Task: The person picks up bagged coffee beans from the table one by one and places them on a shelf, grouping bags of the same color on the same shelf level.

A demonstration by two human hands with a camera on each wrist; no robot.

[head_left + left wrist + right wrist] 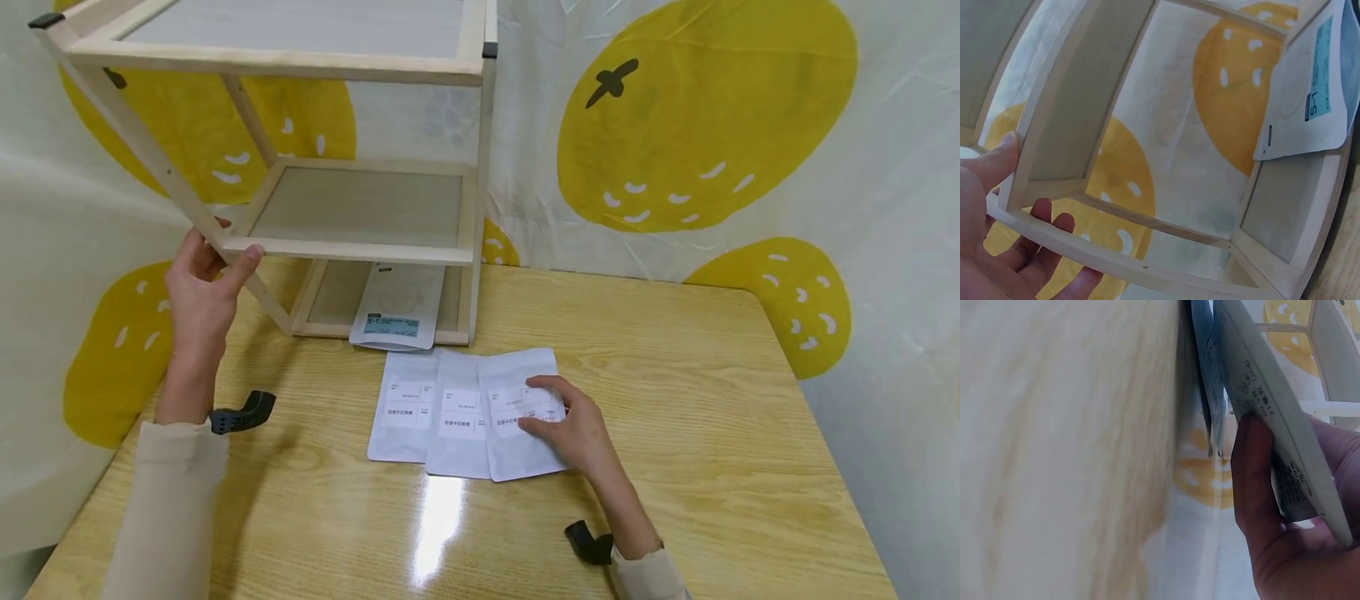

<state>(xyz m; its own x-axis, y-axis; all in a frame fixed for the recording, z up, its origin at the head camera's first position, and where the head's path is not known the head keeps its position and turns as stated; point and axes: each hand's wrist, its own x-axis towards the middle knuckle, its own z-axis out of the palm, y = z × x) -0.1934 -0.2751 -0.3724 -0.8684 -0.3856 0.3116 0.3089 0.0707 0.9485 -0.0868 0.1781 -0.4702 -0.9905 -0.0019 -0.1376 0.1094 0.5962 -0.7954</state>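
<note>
A light wooden shelf rack (352,248) stands at the back of the table. My left hand (204,287) grips its front left post at the middle tier, thumb on the tier's edge and fingers behind the post, as the left wrist view shows. Three white pouches with printed labels overlap in a row in front of the rack: a left pouch (401,437), a middle pouch (456,454) and a right pouch (517,458). My right hand (581,429) holds the right pouch by its right side. In the right wrist view that pouch (1279,419) tilts up off the table.
On the rack's bottom tier lies another white pouch (393,304) with a blue S-1 label, its end sticking out past the front edge. A cloth (525,125) with yellow fruit prints hangs behind the wooden table (675,358).
</note>
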